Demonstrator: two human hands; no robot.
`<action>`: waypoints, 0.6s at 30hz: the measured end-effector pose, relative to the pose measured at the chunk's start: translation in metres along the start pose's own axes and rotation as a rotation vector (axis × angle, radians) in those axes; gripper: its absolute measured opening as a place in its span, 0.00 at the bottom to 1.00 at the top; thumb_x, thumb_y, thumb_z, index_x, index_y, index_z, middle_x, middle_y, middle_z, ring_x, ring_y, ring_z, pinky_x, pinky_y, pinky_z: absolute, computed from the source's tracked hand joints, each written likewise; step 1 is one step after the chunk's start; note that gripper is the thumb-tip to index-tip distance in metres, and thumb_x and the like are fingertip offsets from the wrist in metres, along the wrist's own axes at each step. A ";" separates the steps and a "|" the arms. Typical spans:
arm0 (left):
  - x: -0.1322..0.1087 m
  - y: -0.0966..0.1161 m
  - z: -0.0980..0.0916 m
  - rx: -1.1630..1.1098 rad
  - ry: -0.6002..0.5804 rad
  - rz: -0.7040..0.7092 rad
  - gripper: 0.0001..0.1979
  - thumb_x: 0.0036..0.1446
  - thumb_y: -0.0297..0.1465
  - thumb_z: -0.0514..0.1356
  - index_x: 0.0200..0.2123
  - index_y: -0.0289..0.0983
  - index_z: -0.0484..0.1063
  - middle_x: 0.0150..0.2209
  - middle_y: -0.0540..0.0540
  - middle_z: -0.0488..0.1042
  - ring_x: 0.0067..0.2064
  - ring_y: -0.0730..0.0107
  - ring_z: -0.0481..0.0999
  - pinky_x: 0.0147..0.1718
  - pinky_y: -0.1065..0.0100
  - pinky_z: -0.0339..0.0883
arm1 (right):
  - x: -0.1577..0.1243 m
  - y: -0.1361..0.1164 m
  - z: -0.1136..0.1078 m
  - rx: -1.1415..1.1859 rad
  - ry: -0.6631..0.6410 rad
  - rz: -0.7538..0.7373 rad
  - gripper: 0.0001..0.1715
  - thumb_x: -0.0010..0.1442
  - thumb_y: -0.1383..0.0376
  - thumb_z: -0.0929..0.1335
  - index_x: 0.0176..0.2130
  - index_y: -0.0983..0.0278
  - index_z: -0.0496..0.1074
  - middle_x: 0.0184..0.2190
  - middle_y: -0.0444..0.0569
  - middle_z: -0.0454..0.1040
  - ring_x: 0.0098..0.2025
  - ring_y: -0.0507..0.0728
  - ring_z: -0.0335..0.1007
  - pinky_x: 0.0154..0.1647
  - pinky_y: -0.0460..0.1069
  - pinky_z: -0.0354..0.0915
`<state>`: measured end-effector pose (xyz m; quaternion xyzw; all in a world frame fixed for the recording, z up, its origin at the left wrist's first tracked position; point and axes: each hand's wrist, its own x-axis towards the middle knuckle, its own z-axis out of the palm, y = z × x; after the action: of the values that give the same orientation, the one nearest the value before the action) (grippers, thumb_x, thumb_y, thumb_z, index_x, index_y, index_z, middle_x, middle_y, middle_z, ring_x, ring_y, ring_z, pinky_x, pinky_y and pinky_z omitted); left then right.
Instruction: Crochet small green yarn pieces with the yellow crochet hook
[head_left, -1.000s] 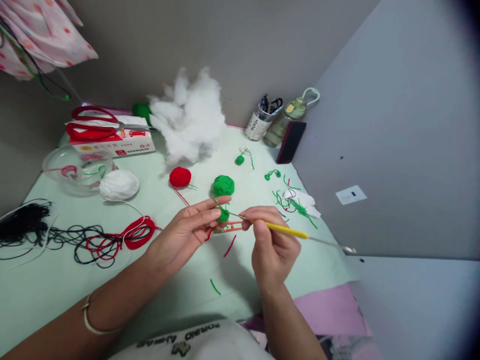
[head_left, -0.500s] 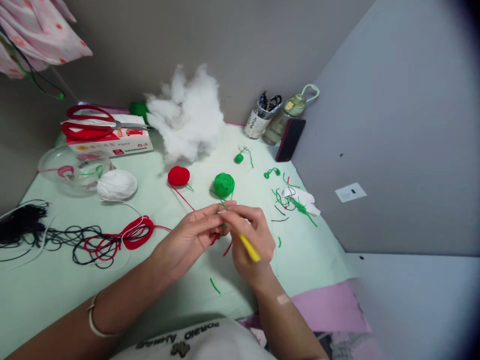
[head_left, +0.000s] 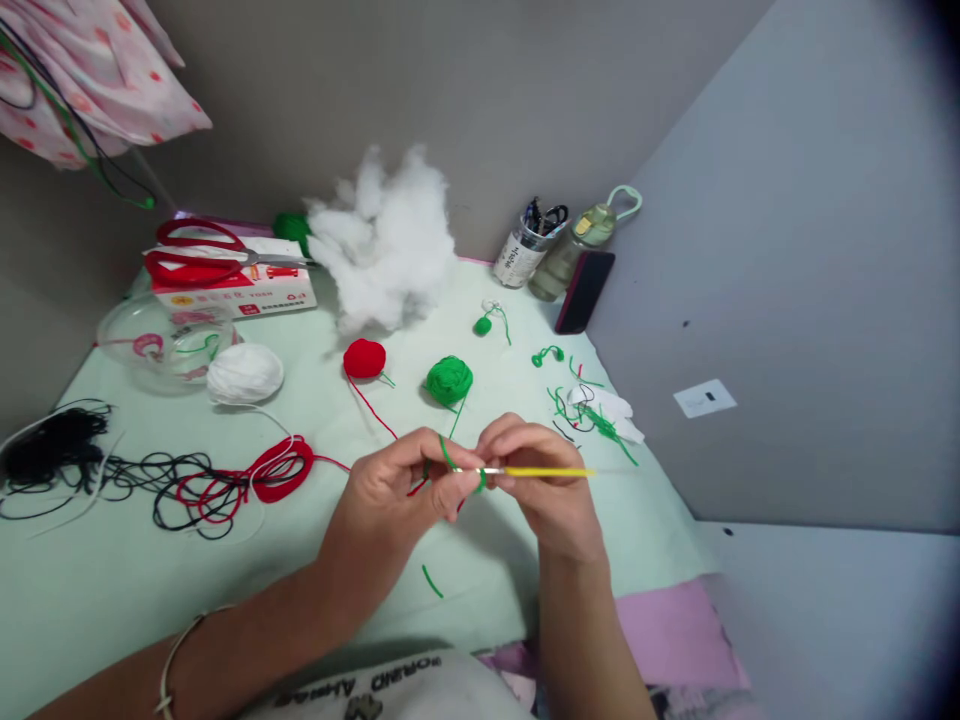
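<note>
My right hand (head_left: 551, 485) is closed on a crochet hook (head_left: 547, 472) with a yellow handle, its metal end pointing left. Between the fingertips of my left hand (head_left: 409, 490) is a small piece of green yarn work (head_left: 481, 480), mostly hidden by the fingers. The hook's metal end lies at this piece, and a green strand passes over my left index finger. That strand leads up to a green yarn ball (head_left: 449, 380) on the table. A red strand runs from the red yarn ball (head_left: 364, 358) toward my left hand.
White stuffing (head_left: 382, 240) is heaped at the back. Scissors (head_left: 202, 255) lie on a box (head_left: 262, 290) at the left, near a white yarn ball (head_left: 245, 374) and tangled cords (head_left: 187, 485). A pen cup (head_left: 519, 255), bottle (head_left: 559, 265), phone (head_left: 585, 292) and yarn scraps (head_left: 600, 415) are at right.
The hook has swung from tilting down toward me to nearly level, pointing left. My right hand has turned and moved slightly right. The whole view has shifted a little.
</note>
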<state>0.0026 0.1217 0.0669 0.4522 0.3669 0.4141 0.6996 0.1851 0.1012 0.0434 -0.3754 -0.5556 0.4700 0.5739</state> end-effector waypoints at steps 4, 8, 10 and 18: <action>-0.012 -0.002 0.007 0.181 -0.137 0.222 0.04 0.58 0.29 0.70 0.30 0.40 0.82 0.29 0.48 0.80 0.33 0.67 0.77 0.37 0.66 0.69 | 0.013 -0.012 -0.009 -0.181 -0.039 0.142 0.07 0.68 0.63 0.71 0.44 0.57 0.82 0.40 0.47 0.81 0.39 0.53 0.77 0.40 0.49 0.75; -0.018 -0.010 0.011 0.288 -0.278 0.427 0.04 0.60 0.24 0.66 0.32 0.36 0.81 0.29 0.48 0.80 0.30 0.70 0.76 0.33 0.70 0.70 | 0.039 -0.016 0.013 -0.463 -0.307 0.324 0.17 0.70 0.59 0.68 0.56 0.56 0.77 0.42 0.47 0.81 0.39 0.53 0.75 0.41 0.49 0.71; -0.020 -0.011 0.011 0.330 -0.306 0.461 0.05 0.60 0.23 0.64 0.33 0.35 0.80 0.29 0.47 0.80 0.30 0.71 0.77 0.32 0.71 0.70 | 0.054 -0.009 0.026 -0.510 -0.549 0.368 0.21 0.68 0.61 0.70 0.60 0.57 0.75 0.38 0.45 0.80 0.35 0.52 0.72 0.38 0.48 0.68; -0.020 -0.007 0.012 0.462 -0.337 0.639 0.07 0.59 0.20 0.65 0.32 0.38 0.75 0.28 0.52 0.81 0.31 0.71 0.79 0.44 0.65 0.70 | 0.135 0.042 0.061 0.003 -0.462 0.424 0.09 0.66 0.65 0.69 0.45 0.63 0.78 0.37 0.47 0.85 0.25 0.47 0.66 0.30 0.45 0.65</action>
<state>0.0074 0.0975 0.0667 0.7492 0.1719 0.4374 0.4668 0.1118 0.2368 0.0482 -0.3653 -0.5799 0.6531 0.3221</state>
